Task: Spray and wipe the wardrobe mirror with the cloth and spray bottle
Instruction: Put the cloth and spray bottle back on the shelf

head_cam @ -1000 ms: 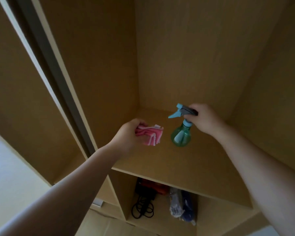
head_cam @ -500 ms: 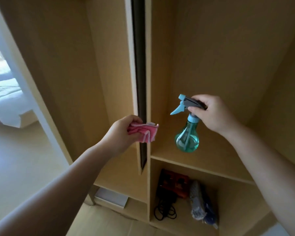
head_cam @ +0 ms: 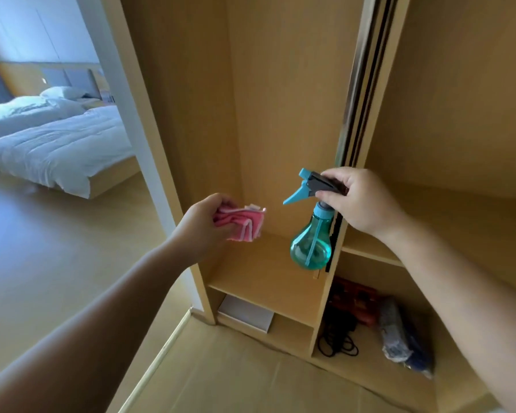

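View has swung left since the earlier frame, exposing a white bed (head_cam: 57, 144). Light wooden wardrobe (head_cam: 280, 99): no mirror visible. Right hand (head_cam: 361, 201) grips teal plastic spray bottle (head_cam: 310, 245); left hand (head_cam: 204, 225) pinches folded pink cloth (head_cam: 245, 223). Risk: spraying bare wood.

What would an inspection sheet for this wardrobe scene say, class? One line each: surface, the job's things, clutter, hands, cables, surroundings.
Surface: no mirror face seen; only a sliding door edge and a bare wooden shelf.
Job's things: pink cloth; teal spray bottle, off the shelf.
Clutter: white box, red item, blue bag in the bottom compartments.
Hands: left hand grips the cloth; right hand holds the bottle's trigger head.
Cables: black cord, coiled.
Surroundings: bed through the doorway.
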Motion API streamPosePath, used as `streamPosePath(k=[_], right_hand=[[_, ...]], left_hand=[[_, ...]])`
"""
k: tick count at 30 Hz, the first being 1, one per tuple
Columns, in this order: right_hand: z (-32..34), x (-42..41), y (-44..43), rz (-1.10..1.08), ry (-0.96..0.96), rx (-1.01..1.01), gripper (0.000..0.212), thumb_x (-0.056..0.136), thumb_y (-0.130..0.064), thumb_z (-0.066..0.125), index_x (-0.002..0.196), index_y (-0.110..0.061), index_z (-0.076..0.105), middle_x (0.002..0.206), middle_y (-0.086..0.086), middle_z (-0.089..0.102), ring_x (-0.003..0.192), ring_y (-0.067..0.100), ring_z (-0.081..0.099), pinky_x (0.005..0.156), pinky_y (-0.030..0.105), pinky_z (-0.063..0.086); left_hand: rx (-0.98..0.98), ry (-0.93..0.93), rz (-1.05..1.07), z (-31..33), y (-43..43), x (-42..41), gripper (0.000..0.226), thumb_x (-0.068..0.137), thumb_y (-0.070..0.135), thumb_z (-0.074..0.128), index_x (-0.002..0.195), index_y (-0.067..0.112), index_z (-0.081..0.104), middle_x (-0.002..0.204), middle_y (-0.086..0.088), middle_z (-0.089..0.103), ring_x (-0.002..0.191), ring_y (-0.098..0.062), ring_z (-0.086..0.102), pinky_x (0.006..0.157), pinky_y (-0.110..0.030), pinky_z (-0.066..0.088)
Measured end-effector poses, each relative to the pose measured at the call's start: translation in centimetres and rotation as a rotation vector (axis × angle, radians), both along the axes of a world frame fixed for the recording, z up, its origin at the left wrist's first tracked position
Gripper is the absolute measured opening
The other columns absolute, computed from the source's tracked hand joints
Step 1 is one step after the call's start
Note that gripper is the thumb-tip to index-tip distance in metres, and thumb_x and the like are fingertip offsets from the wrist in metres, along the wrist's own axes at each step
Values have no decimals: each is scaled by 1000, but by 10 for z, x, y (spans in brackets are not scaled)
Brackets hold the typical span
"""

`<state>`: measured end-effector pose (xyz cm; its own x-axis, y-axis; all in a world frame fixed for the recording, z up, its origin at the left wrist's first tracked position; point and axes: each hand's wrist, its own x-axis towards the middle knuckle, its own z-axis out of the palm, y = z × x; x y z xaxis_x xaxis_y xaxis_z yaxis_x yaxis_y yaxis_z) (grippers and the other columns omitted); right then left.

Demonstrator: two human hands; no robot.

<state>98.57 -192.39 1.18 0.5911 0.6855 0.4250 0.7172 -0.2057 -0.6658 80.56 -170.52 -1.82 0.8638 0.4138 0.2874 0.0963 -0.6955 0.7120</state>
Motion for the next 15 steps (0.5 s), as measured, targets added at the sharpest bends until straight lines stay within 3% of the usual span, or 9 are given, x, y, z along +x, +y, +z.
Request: streamPosePath(k=[4, 8, 15], right_hand=[[-22, 8, 40, 7, -8, -52, 12, 88, -18, 68, 99, -21, 71, 85, -7, 70, 80, 9, 65, 75, 32, 56], [-44, 27, 76, -9, -16, -99, 11, 87, -18, 68, 97, -19, 71, 82, -5, 69, 78, 13, 65, 74, 42, 56], [-75, 55, 119, -87, 7, -167, 10, 85, -17, 69, 94, -19, 70, 81, -4, 69, 77, 15, 63, 71, 40, 55]], left_hand=[[20, 60, 13, -16, 28, 9, 31, 79, 21, 76, 104, 18, 59, 91, 5, 61, 75, -10, 62, 59, -17, 50], [34, 103, 42, -26, 58, 28, 30, 79, 21, 76, 104, 20, 59, 91, 6, 60, 76, -11, 61, 59, -17, 49], [26, 143, 31, -49, 103, 64, 30, 80, 22, 75, 104, 20, 58, 91, 8, 60, 78, -10, 61, 59, -14, 50]])
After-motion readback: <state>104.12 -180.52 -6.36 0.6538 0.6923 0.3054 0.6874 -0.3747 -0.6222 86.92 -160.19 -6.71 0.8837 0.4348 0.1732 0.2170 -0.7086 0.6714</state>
